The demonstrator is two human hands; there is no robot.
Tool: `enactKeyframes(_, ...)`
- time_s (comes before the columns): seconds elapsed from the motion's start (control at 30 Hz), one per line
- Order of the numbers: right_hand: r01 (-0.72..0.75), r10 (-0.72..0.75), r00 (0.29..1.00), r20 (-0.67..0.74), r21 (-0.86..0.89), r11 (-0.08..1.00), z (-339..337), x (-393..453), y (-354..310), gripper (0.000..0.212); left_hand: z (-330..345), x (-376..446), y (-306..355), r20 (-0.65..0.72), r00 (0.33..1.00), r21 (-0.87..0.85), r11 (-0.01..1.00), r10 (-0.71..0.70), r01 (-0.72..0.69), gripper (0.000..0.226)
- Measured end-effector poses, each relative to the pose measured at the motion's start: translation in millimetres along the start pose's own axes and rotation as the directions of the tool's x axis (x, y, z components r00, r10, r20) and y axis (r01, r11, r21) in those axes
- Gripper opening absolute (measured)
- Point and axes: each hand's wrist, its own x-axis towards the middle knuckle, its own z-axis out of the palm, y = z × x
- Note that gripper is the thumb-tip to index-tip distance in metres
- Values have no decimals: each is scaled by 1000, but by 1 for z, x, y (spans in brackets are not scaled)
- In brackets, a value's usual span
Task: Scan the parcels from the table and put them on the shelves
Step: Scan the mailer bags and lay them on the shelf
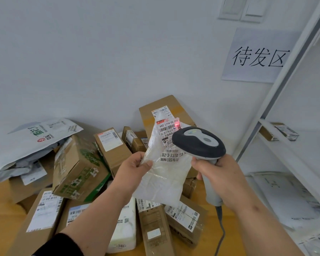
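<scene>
White bag point(164, 174) pinched by left hand point(132, 168); right hand point(218, 175) grips scanner point(199, 143), hiding label edge.

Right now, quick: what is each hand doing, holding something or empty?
Left hand: pinching the white plastic parcel by its edge, held up.
Right hand: gripping the barcode scanner, its red light on the parcel's label.

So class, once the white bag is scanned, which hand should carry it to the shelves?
Probably the left hand: it already pinches the white bag by its edge. The right hand is wrapped round the scanner, which a cable ties down, though the shelves stand on the right.
</scene>
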Motion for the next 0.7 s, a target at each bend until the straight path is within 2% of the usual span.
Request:
enactKeyframes(0.3, -28, 27, 999, -47, -20, 999, -2, -9, 4, 20, 4, 1, 0, 40, 999, 37, 999, -5, 3, 8)
enactKeyframes(0.47, -49, 46, 996, -80, -40, 998, -6, -15, 11, 26, 12, -2, -2, 75, 997, 71, 997, -7, 1, 8)
enactKeyframes(0.7, -81, 82, 994, -70, 13, 997, -30, -34, 40, 25, 44, -14, -8, 157, 987, 116, 993, -28, 9, 9)
